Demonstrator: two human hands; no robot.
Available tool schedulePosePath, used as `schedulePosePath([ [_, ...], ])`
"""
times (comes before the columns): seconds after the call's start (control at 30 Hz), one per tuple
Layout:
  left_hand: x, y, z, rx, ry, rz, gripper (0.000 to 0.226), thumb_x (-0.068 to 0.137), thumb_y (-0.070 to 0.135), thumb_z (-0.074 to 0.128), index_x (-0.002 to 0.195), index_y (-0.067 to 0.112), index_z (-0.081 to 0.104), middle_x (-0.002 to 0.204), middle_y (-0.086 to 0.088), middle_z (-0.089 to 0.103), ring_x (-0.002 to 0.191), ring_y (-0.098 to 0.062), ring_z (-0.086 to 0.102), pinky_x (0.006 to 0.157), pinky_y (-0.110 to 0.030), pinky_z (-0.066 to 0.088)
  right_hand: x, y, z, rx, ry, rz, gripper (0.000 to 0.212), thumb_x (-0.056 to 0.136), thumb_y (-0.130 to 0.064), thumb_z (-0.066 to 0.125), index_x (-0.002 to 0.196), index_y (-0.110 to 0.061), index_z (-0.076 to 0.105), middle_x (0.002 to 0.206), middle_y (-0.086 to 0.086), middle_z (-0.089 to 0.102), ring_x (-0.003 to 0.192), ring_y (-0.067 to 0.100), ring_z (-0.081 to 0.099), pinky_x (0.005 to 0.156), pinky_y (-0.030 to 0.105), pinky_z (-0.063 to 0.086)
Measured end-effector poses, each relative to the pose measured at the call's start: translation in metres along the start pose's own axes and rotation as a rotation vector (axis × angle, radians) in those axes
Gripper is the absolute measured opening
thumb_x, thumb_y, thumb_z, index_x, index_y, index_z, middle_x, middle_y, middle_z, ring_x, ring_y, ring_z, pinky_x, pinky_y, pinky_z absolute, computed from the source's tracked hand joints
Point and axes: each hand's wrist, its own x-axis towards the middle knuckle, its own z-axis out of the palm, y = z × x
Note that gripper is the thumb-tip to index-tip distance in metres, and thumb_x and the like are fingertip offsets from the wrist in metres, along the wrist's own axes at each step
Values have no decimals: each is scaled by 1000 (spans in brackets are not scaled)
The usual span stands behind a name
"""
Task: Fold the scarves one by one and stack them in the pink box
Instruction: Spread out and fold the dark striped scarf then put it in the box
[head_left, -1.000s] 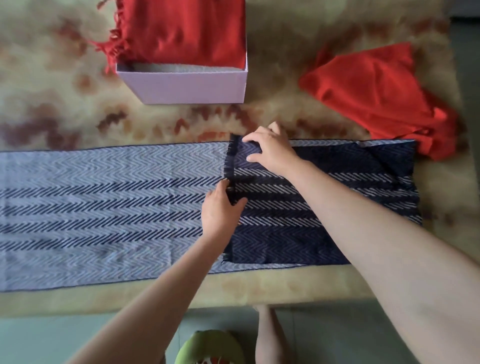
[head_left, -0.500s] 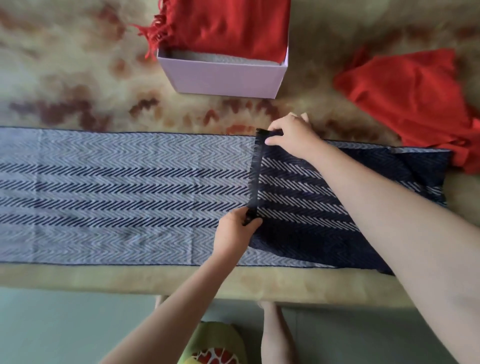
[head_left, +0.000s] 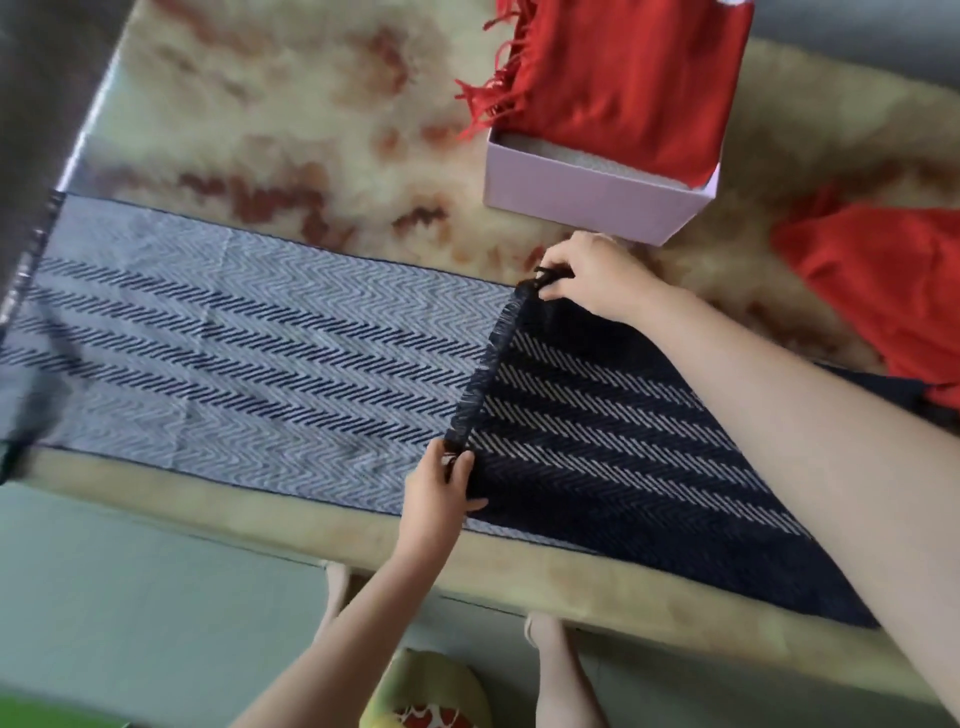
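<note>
2 bare forearms reached forward. The left hand (head_left: 441, 491) pinched the fringed edge of the scarf (head_left: 260, 364) nearer the body; the right hand (head_left: 597, 275) pinched it farther out, fingers curled.

One navy herringbone scarf (head_left: 249, 364), two red scarves (head_left: 623, 78) (head_left: 883, 291), one pink box (head_left: 587, 200), one table (head_left: 260, 104).

Open tabletop (head_left: 270, 114) left of pink box (head_left: 582, 200); red scarf (head_left: 878, 291) crowds right.

Navy scarf (head_left: 260, 364) half-folded; fringed scarf (head_left: 623, 78) in pink box (head_left: 587, 202); red scarf (head_left: 883, 291) beside.
</note>
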Motion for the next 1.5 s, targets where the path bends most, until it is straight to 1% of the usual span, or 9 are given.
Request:
schedulePosePath([
  [0.1, 9, -4, -45, 27, 22, 22, 8, 97, 15, 50, 97, 6, 50, 95, -11, 54, 83, -17, 61, 64, -32, 60, 29, -48, 12, -14, 31, -23, 15, 79, -26, 72, 94, -26, 69, 98, 7, 62, 108, 30, 51, 90, 32, 38],
  [0.23, 24, -5, -109, -6, 98, 35, 16, 93, 18, 56, 103, 6, 54, 99, -12, 61, 89, -20, 65, 65, -34, 60, 63, -121, 31, 21, 94, -53, 27, 77, -26, 74, 102, -20, 69, 107, 12, 65, 107, 30, 55, 84, 31, 38],
  [0.37, 38, -11, -171, 28, 163, 41, 13, 87, 16, 66, 90, 5, 60, 83, -7, 64, 79, -17, 67, 60, -26, 59, 96, -185, 53, 29, 111, -109, 29, 76, -26, 75, 104, -19, 68, 107, 10, 67, 107, 29, 56, 76, 29, 33],
  [0.57, 54, -27, -256, 40, 260, 12, 11, 90, 16, 62, 81, 11, 62, 81, -7, 65, 72, -18, 68, 63, -29, 59, 137, -260, 88, 59, 76, -191, 23, 83, -24, 68, 104, -17, 70, 106, 8, 69, 107, 32, 55, 83, 29, 36],
  [0.73, 67, -31, -308, 4, 345, 16, 10, 90, 16, 63, 93, 6, 64, 89, -7, 65, 77, -18, 67, 58, -21, 57, 165, -317, 109, 41, 100, -255, 27, 85, -26, 66, 110, -17, 69, 114, 7, 68, 111, 30, 54, 90, 29, 34],
  [1.03, 90, -30, -383, 26, 517, 49, 18, 90, 20, 64, 85, 3, 63, 82, -4, 66, 68, -18, 68, 48, -14, 49, 216, -387, 140, 87, 140, -194, 25, 80, -38, 70, 99, -22, 69, 107, 3, 67, 107, 28, 52, 79, 26, 32],
  [1.27, 103, -27, -422, 64, 525, 66, 11, 92, 14, 59, 86, 6, 63, 80, -1, 64, 71, -10, 62, 52, -6, 45, 253, -422, 153, 105, 116, -220, 22, 77, -38, 73, 87, -19, 71, 95, 4, 71, 97, 29, 59, 89, 34, 40],
  [1.4, 111, -31, -435, -11, 520, 18, 15, 91, 14, 61, 101, 4, 67, 96, -9, 68, 79, -21, 68, 54, -10, 50, 264, -433, 156, 97, 83, -239, 25, 80, -32, 71, 94, -11, 73, 101, 6, 71, 99, 25, 61, 97, 35, 38],
  [1.5, 112, -29, -440, -15, 564, 16, 12, 89, 15, 63, 89, 3, 66, 87, -10, 67, 75, -20, 67, 52, -11, 50, 270, -438, 155, 73, 107, -227, 31, 81, -37, 71, 101, -14, 72, 107, 3, 70, 104, 23, 60, 100, 33, 35],
])
